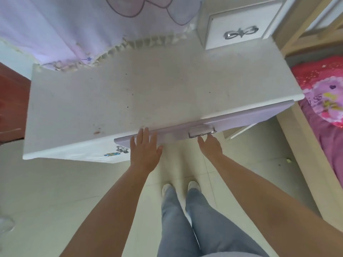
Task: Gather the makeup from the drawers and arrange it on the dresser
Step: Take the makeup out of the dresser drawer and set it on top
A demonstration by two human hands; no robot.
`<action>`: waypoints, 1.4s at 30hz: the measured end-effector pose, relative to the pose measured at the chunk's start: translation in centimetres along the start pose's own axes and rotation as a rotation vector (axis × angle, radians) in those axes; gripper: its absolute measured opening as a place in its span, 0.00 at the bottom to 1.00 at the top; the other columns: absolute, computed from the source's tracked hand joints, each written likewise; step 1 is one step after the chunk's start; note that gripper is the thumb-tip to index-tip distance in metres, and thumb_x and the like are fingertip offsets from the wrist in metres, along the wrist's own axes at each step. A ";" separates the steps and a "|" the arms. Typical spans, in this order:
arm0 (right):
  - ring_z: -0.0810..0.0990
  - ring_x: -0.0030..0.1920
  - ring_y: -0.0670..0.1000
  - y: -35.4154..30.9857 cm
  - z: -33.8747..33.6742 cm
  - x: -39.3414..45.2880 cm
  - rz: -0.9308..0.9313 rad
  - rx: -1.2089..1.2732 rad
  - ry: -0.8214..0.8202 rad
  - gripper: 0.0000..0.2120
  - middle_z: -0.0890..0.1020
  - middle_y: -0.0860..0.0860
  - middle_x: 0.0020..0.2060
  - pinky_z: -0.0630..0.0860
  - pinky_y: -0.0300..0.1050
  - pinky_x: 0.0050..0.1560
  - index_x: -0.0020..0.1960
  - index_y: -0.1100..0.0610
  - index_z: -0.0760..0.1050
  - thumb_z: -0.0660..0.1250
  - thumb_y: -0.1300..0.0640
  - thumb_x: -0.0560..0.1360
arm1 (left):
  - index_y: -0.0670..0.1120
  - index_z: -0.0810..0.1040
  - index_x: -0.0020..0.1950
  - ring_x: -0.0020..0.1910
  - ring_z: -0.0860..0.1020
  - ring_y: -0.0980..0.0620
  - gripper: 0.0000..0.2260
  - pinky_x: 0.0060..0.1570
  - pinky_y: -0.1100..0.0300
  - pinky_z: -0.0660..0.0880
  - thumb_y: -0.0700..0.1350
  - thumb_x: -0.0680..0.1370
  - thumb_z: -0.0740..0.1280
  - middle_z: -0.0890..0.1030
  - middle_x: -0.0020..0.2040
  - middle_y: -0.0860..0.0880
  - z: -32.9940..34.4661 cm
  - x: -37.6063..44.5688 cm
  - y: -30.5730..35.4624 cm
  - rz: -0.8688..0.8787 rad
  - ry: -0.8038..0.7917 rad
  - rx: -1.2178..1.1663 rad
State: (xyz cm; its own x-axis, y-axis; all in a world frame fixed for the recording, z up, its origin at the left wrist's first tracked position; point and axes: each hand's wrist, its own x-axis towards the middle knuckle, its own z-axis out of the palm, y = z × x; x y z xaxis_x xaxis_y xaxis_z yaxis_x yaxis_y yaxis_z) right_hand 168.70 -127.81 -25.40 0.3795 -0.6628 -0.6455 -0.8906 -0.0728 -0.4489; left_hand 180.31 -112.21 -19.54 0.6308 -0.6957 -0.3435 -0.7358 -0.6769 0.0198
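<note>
facing both hands, lilac drawer front [213, 120] with silver handle [202, 132].

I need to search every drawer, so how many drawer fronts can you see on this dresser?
3: the lilac drawer under the top's front edge, a white drawer lower left, and a small upper drawer at back right. Others may be hidden below.

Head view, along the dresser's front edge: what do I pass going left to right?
Small silver bow-shaped handle on the white drawer front → left hand, fingers straight against the lilac drawer front → silver metal pull handle → right hand just below it.
</note>
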 end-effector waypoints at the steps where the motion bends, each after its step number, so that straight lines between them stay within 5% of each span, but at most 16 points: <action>1: 0.72 0.62 0.59 -0.5 0.6 1.3 0.109 0.194 -0.011 0.25 0.73 0.61 0.61 0.69 0.49 0.58 0.68 0.67 0.61 0.54 0.50 0.80 | 0.41 0.67 0.69 0.71 0.63 0.40 0.22 0.67 0.43 0.61 0.51 0.78 0.58 0.65 0.71 0.37 0.9 0.8 -0.3 0.025 0.072 0.003; 3: 0.75 0.47 0.56 -1.0 2.0 2.9 0.290 0.636 -0.049 0.19 0.75 0.57 0.47 0.70 0.42 0.45 0.61 0.66 0.68 0.56 0.52 0.79 | 0.39 0.76 0.59 0.58 0.76 0.37 0.20 0.53 0.40 0.74 0.49 0.71 0.66 0.77 0.59 0.35 2.9 1.8 -1.1 0.051 0.143 -0.001; 5: 0.73 0.35 0.51 -1.4 3.1 3.8 0.410 1.025 -0.075 0.08 0.73 0.52 0.35 0.69 0.41 0.40 0.45 0.60 0.69 0.57 0.56 0.78 | 0.42 0.72 0.58 0.56 0.73 0.40 0.20 0.50 0.43 0.76 0.50 0.69 0.61 0.79 0.56 0.36 4.1 2.1 -1.7 0.076 0.213 0.014; 8: 0.74 0.34 0.50 -1.5 3.5 4.6 0.432 1.245 -0.068 0.06 0.72 0.53 0.34 0.72 0.41 0.36 0.42 0.59 0.66 0.55 0.63 0.78 | 0.43 0.68 0.59 0.57 0.66 0.43 0.21 0.55 0.47 0.73 0.50 0.69 0.56 0.78 0.56 0.37 5.6 2.6 -2.5 0.149 0.335 0.011; 14: 0.72 0.30 0.51 -1.1 3.6 4.9 0.404 1.224 0.003 0.09 0.70 0.56 0.30 0.76 0.43 0.38 0.35 0.62 0.65 0.55 0.69 0.74 | 0.43 0.69 0.59 0.52 0.67 0.45 0.20 0.53 0.45 0.75 0.47 0.68 0.58 0.74 0.54 0.43 6.5 3.4 -3.8 0.181 0.462 0.000; 18: 0.75 0.33 0.52 0.1 4.0 3.5 0.422 1.214 0.000 0.07 0.73 0.57 0.33 0.77 0.45 0.42 0.39 0.63 0.67 0.56 0.68 0.75 | 0.43 0.71 0.56 0.47 0.69 0.46 0.17 0.47 0.53 0.75 0.44 0.69 0.60 0.80 0.45 0.42 6.6 2.1 -4.2 0.234 0.472 -0.048; 22: 0.75 0.33 0.52 2.4 4.5 1.4 0.463 1.179 0.014 0.04 0.74 0.57 0.33 0.80 0.43 0.36 0.43 0.63 0.67 0.58 0.67 0.76 | 0.40 0.80 0.39 0.32 0.78 0.44 0.14 0.32 0.57 0.76 0.33 0.58 0.78 0.80 0.34 0.44 6.2 0.6 -3.9 0.284 0.318 -0.118; 25: 0.75 0.33 0.52 4.1 4.8 -0.3 0.481 1.180 0.009 0.05 0.73 0.57 0.32 0.80 0.46 0.43 0.42 0.62 0.66 0.56 0.68 0.76 | 0.41 0.80 0.35 0.28 0.76 0.47 0.15 0.27 0.60 0.74 0.34 0.54 0.80 0.79 0.31 0.46 6.5 -1.3 -3.6 0.320 0.210 -0.138; 30: 0.74 0.33 0.51 6.4 5.1 -2.0 0.451 1.151 -0.073 0.07 0.73 0.56 0.34 0.80 0.38 0.32 0.41 0.62 0.69 0.56 0.68 0.77 | 0.43 0.80 0.33 0.27 0.76 0.47 0.17 0.26 0.64 0.72 0.33 0.50 0.80 0.77 0.30 0.47 7.8 -3.7 -3.0 0.332 0.086 -0.130; 33: 0.75 0.35 0.51 6.7 5.3 -1.8 0.436 1.135 -0.119 0.11 0.74 0.55 0.34 0.76 0.40 0.38 0.39 0.60 0.69 0.55 0.69 0.77 | 0.44 0.79 0.32 0.27 0.76 0.49 0.18 0.24 0.65 0.71 0.34 0.48 0.81 0.78 0.29 0.48 8.6 -3.8 -2.5 0.321 0.013 -0.113; 42: 0.76 0.50 0.54 7.6 4.8 -2.0 0.418 0.972 -0.274 0.11 0.74 0.53 0.55 0.73 0.44 0.45 0.59 0.58 0.68 0.54 0.65 0.79 | 0.43 0.77 0.31 0.26 0.75 0.48 0.21 0.18 0.67 0.66 0.31 0.43 0.77 0.76 0.29 0.47 10.0 -3.8 -1.7 0.315 0.010 -0.047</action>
State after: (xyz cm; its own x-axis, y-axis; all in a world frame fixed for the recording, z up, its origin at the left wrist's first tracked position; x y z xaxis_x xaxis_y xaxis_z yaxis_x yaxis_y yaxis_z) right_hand 162.41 -123.49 -30.48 0.2437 -0.3009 -0.9220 -0.4299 0.8186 -0.3809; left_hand 176.72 -106.03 -27.70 0.3764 -0.8749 -0.3047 -0.8833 -0.4381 0.1670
